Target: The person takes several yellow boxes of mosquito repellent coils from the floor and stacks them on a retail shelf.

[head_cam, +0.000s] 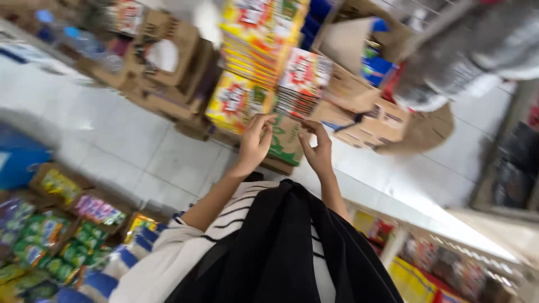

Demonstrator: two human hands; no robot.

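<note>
Both hands are raised together at a green carton (285,140), the left hand (255,145) with fingers (264,124) curled onto its left edge and the right hand (317,150) pinching its right edge, so it is held from both sides. Just beyond the fingers stand stacks of yellow and red packets (238,101) in open cardboard boxes (368,120), crowding that side; bare white floor tiles (129,140) lie open to the left of the hands

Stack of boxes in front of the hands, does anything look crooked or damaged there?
Yes. The red-and-white packet stack leans off to one side of the yellow packet stack, not squared with it. The left hand and right hand are raised just below them. The picture is too blurred to show damage.
</note>
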